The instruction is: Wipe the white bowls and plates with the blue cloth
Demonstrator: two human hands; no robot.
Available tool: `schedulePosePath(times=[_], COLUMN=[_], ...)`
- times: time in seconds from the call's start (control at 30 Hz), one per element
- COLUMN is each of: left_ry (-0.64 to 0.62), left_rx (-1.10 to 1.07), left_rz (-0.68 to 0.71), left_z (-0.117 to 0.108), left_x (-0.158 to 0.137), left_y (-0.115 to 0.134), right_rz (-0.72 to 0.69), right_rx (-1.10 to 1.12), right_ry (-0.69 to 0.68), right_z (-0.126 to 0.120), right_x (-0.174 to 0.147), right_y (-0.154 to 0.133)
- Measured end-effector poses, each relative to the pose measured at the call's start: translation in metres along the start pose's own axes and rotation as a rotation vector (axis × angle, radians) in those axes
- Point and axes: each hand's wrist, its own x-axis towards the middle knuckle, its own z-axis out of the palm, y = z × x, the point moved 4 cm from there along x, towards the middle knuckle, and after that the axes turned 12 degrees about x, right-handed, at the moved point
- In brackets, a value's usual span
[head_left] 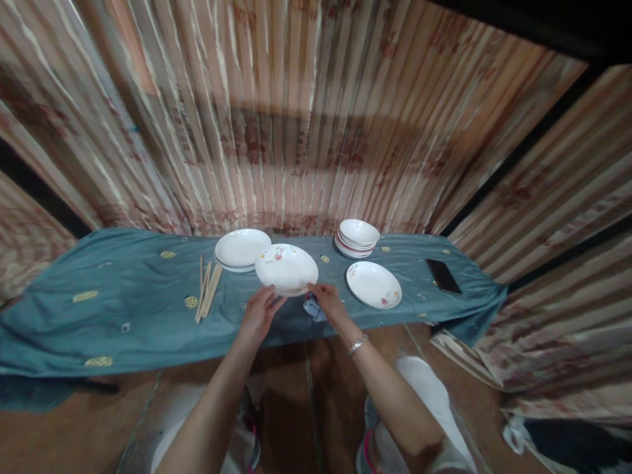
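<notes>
A white plate (289, 268) with small flowers on its rim is held tilted above the table's near side. My left hand (260, 311) grips its near left edge, thumb on top and fingers beneath. My right hand (326, 301) is closed at the plate's near right rim, with a bluish cloth (313, 308) bunched and hanging below the fingers. Behind the held plate, to its left, lies a stack of white plates (241, 249). Another flowered plate (374, 285) rests on the table to the right of my right hand.
Several wooden chopsticks (210, 289) lie left of the plates. Stacked white bowls (358, 237) stand at the back right, and a black phone (443, 276) lies near the right end. A green patterned cloth covers the table (143, 309); a pleated curtain (276, 131) hangs behind it.
</notes>
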Motion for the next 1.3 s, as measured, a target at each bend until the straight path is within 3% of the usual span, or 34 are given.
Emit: schedulePosePath(times=[0.23,0.37,0.5,0.63,0.77,0.93,1.13,1.3], left_ry=[-0.035,-0.045,-0.063,-0.079,-0.073,-0.054,-0.063,-0.062], left_rx=[0.169,0.235,0.281,0.322,0.343,0.364,0.383,0.405], left_rz=[-0.098,-0.138,-0.145,-0.135,-0.121,-0.099,-0.046,-0.031], left_z=[0.002,0.003,0.005,0.005,0.002,-0.001,0.0,-0.002], left_x=[-0.003,-0.002,-0.001,0.001,0.002,0.002,0.005,0.01], left_y=[-0.021,-0.027,-0.027,-0.027,-0.028,-0.031,-0.031,-0.031], right_rz=[0.012,-0.149,-0.306,-0.328,-0.364,-0.496,-0.364,-0.3], right_rx=[0.017,-0.082,-0.277,-0.384,-0.389,-0.452,-0.589,-0.824], right_ry=[-0.023,0.061,0.09,-0.116,-0.117,-0.192,-0.013,-0.004], right_z=[-0.048,-0.065,-0.05,-0.028,-0.039,-0.048,-0.038,-0.021], right_x=[-0.045,-0.044,-0.026,-0.012,-0.009,-0.015,-0.011,0.005], right_y=[0.013,-0.003,-0.014,0.002,0.012,0.002,-0.009,-0.019])
